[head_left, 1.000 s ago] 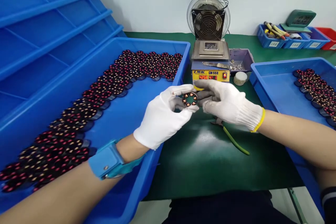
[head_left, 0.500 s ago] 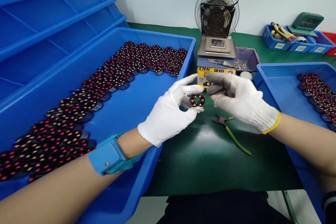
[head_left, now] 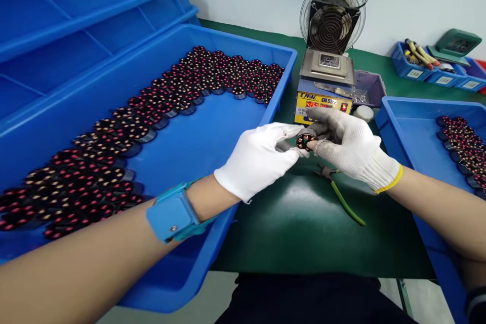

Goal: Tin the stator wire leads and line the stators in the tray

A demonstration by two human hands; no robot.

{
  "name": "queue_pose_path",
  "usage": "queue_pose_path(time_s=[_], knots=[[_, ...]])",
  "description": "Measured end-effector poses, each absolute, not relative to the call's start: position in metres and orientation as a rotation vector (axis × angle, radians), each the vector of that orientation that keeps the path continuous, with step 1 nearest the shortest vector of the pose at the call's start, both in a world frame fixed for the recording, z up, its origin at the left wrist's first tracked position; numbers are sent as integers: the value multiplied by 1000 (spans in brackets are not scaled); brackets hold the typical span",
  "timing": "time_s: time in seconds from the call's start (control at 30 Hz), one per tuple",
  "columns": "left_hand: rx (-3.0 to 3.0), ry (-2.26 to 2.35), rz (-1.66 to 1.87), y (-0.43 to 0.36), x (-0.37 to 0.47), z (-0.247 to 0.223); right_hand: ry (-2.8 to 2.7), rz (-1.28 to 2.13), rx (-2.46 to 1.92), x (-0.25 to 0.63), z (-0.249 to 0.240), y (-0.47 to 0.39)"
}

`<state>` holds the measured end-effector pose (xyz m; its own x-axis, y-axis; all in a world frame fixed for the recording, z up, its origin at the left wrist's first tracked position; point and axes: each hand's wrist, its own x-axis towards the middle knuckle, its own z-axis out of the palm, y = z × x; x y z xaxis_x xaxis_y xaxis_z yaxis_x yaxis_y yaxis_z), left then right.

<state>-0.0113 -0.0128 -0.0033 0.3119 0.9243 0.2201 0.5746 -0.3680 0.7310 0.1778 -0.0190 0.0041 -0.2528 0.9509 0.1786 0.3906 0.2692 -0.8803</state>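
In the head view, a small round motor stator (head_left: pixel 306 138), black with copper windings, is held up over the green table. My left hand (head_left: pixel 261 154), in a white glove, pinches its left side between thumb and fingers. Opposite it, my right hand (head_left: pixel 347 136), in a white glove with grey-stained fingers, grips the right edge of the same stator. The right thumb lies across its lower right part. Below the hands, cutting pliers (head_left: pixel 343 197) with green handles rest on the table, their jaws partly shaded by the right hand.
A large blue tray (head_left: pixel 205 121) on the left holds rows of stators (head_left: pixel 152 106). Behind my hands stands a yellow-fronted solder pot (head_left: pixel 322 106) with a fan (head_left: pixel 331 28) above it. Another blue tray (head_left: pixel 410 116) with stators is at right. Small bins (head_left: pixel 413 72) stand behind.
My right hand has closed in and now grips the stator too. The stator has turned, showing its side wall. The camera view has shifted slightly.
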Motion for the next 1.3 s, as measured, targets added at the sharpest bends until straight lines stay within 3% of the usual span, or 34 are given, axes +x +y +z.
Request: queue_pose_path(time_s=[0.1,0.2,0.37,0.57,0.77,0.97,1.13,1.3], knots=[[1871,1361,674,-10,-16,7,-1760,930,-1220,177,4,-19],[1637,1079,503,-6,-28,21,-1675,953,-1234,175,9,-18],[1471,1073,798,-4,-33,26,-1516,1087,-1276,173,13,-14],[1667,1196,776,-19,-12,20,-1468,1208,-1268,171,7,-13],[1278,1097,1138,-20,-16,25,-1275,1319,-1230,168,19,-11],[992,931,700,-19,-10,20,-1391,1182,-1149,166,17,-13],[1034,833,852,-23,-18,37,-1432,1129,-1175,169,9,-7],[1205,1146,887,-26,-6,32,-1436,1099,-1144,167,7,-10]])
